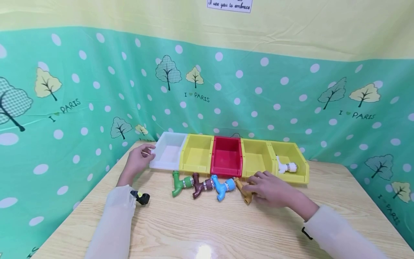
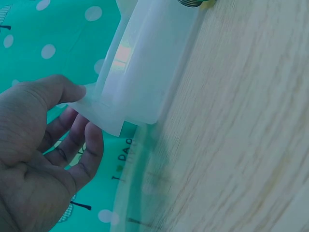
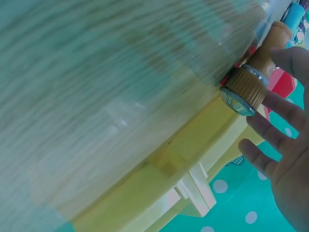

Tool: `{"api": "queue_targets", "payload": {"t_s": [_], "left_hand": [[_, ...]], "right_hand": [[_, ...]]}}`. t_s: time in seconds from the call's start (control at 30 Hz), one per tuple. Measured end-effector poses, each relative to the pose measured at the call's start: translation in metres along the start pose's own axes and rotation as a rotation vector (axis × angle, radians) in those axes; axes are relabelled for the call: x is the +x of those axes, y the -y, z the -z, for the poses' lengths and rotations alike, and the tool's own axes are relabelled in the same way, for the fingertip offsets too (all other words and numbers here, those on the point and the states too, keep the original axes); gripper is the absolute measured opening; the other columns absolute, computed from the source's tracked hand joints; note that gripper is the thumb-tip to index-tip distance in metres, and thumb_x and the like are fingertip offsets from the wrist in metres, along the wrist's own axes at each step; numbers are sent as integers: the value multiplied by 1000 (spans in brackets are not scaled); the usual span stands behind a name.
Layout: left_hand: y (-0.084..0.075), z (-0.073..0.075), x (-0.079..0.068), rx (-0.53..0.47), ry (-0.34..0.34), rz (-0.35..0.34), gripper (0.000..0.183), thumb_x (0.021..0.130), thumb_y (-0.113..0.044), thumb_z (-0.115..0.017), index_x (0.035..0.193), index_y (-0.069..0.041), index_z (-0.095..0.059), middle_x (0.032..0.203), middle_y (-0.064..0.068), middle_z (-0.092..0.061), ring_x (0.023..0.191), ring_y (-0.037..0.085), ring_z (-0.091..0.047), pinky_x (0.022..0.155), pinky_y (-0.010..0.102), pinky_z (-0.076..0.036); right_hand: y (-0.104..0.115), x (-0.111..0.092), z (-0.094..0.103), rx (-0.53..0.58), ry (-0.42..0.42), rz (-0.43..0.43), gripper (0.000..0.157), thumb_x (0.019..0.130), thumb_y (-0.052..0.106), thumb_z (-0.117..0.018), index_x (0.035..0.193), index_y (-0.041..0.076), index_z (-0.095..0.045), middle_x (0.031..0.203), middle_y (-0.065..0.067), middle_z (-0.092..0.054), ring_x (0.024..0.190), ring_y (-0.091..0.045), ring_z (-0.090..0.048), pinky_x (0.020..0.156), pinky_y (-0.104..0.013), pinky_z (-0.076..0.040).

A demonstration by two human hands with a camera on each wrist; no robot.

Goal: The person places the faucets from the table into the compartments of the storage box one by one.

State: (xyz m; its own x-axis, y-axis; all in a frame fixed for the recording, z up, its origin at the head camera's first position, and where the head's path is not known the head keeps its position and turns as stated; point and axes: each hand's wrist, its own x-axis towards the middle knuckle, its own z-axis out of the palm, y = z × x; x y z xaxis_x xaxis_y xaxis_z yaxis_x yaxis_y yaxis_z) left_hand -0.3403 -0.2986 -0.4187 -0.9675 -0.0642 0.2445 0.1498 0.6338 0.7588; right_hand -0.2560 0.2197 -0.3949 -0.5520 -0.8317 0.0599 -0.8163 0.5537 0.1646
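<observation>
My left hand (image 1: 137, 160) pinches the left rim of the white translucent bin (image 1: 165, 167), thumb on one side and fingers on the other, as the left wrist view confirms. With my right hand (image 1: 273, 190) I hold the ochre-brown tap (image 3: 247, 90) between thumb and fingers; the head view hides part of it. That tap is at the table surface, in front of a yellow bin. To its left lie a blue tap (image 1: 223, 186), a dark maroon tap (image 1: 202, 185) and a green tap (image 1: 181, 182). A white tap (image 1: 286, 167) lies inside the rightmost yellow bin (image 1: 300, 178).
Joined in a row with the white bin are a yellow bin (image 1: 194, 168), a red bin (image 1: 226, 172) and another yellow bin (image 1: 257, 143). They stand on a wooden table (image 1: 181, 230) before a green polka-dot curtain (image 1: 239, 93).
</observation>
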Motion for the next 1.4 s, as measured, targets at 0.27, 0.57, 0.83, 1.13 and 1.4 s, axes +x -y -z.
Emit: {"api": "queue_targets", "payload": {"t_s": [0.27,0.57,0.83,1.13,1.4], "left_hand": [[1,0,1,6,-3,-3,33,102,-17,-65,133,-7,-64,116,16,-63,103,32,-61,82,39,-53],[0,1,1,5,-6,1,33,102,-17,-65,133,-7,-64,117,16,-62,104,32,-60,82,38,-53],[0,1,0,-5,5,3,34,102,-18,-65,134,-7,-63,118,17,-61,105,33,-60,85,42,-53],[0,0,1,-1,7,4,32,102,-17,-65,132,-8,-63,118,16,-62,105,33,-60,86,43,-52],[-3,1,-2,-2,-2,7,33,102,-16,-64,134,-7,-63,118,17,-62,106,33,-60,85,42,-53]], "right_hand": [[4,5,-1,34,44,9,39,94,32,-73,132,31,-66,131,-4,-63,116,-26,-56,97,-51,-49],[7,10,-3,70,46,39,23,94,28,-72,116,35,-70,121,1,-63,109,-21,-55,91,-46,-49],[11,14,-4,52,63,33,20,93,30,-71,111,37,-67,117,0,-60,102,-19,-48,84,-42,-46],[14,7,2,75,51,17,19,91,25,-69,104,37,-67,108,3,-58,97,-17,-45,81,-41,-42],[13,-3,8,40,-5,27,19,84,24,-69,100,36,-66,110,2,-60,97,-19,-46,80,-41,-42]]}}
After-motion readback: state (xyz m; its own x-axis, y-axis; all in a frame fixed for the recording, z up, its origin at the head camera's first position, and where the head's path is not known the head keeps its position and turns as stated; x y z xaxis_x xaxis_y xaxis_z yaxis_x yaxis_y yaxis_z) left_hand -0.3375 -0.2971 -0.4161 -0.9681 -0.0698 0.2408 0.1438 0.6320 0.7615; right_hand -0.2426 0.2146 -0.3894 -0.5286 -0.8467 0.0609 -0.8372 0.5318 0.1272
